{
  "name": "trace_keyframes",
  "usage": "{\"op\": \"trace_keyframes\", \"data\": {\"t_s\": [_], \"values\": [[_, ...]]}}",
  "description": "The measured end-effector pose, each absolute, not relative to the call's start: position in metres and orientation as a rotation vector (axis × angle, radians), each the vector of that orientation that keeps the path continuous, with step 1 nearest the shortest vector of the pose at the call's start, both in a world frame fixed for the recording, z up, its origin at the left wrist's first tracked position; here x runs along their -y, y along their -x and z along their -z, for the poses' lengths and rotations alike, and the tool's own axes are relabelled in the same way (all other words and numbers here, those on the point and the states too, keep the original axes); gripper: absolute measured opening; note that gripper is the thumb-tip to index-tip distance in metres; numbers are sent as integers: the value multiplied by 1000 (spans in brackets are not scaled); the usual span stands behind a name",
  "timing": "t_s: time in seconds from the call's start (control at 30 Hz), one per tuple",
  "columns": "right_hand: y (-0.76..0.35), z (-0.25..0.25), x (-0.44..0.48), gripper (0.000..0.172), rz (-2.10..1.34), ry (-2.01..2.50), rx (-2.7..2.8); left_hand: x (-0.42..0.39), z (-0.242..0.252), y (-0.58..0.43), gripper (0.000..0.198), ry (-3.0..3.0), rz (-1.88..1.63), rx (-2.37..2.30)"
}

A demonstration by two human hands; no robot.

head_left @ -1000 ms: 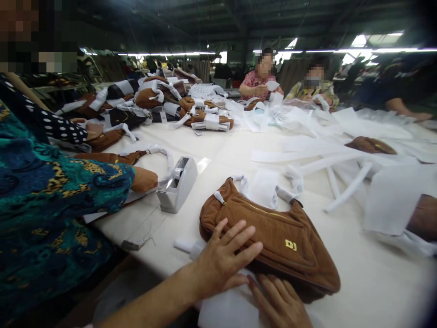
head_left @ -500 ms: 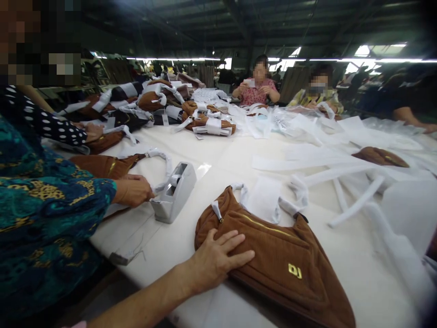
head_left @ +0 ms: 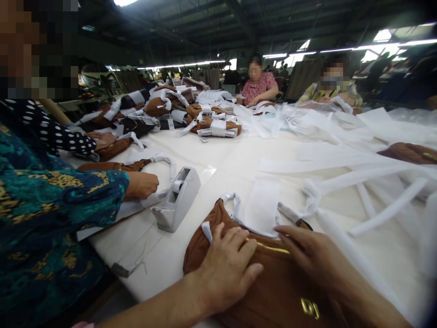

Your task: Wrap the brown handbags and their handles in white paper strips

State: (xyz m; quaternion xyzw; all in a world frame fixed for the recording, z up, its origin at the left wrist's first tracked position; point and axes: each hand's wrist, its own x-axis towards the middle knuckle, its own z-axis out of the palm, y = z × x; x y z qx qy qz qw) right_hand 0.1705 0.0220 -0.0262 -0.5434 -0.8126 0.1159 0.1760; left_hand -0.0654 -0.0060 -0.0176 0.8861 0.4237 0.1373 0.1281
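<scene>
While the left hand (head_left: 228, 269) lies spread on the gold-zipped brown handbag (head_left: 269, 294) on the table (head_left: 234, 157), the right hand (head_left: 309, 253) has come in near its wrapped strap (head_left: 236, 209), grip unclear, putting both hands there.

A gold badge (head_left: 310, 309) is sitting on the front of the brown bag (head_left: 276, 287), at 5 o'clock in the view. It is showing two characters, seemingly D and J, though its tilt is leaving the reading unsure. A tag (head_left: 171, 123) is hanging from the pile (head_left: 157, 106) at 10 o'clock, any print on it being too small to read. Dark marks are showing on the plastic (head_left: 290, 119) at 2 o'clock, too blurred for anyone to be making out words or numbers.
</scene>
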Motion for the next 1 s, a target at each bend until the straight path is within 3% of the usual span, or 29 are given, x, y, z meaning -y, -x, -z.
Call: {"op": "trace_keyframes", "data": {"t_s": [0.1,0.23,0.4,0.53,0.7,0.8,0.87,1.0], "values": [[-122,23,-61,32,-362,1721,2668,-1,36,55,56,-2674,-303,-1162],[-99,29,-88,15,-326,1748,2802,-2,65,64,62,-2918,-348,-1021],[-111,41,-134,31,-116,1988,2602,-2,87,65,29,-3137,-731,-1083],[-115,51,-181,38,-61,2048,2461,-3,94,59,22,-3099,-935,-1097],[-111,50,-167,50,-286,1563,2606,-5,98,60,22,-3066,-1007,-1128],[-106,51,-141,33,-459,991,2797,-4,98,62,23,-3078,-951,-1111],[-98,53,-133,14,-373,903,2912,-4,98,61,23,-3052,-997,-1128],[-72,50,-142,16,-94,798,2981,-3,100,56,21,-3018,-1092,-1164]]}}
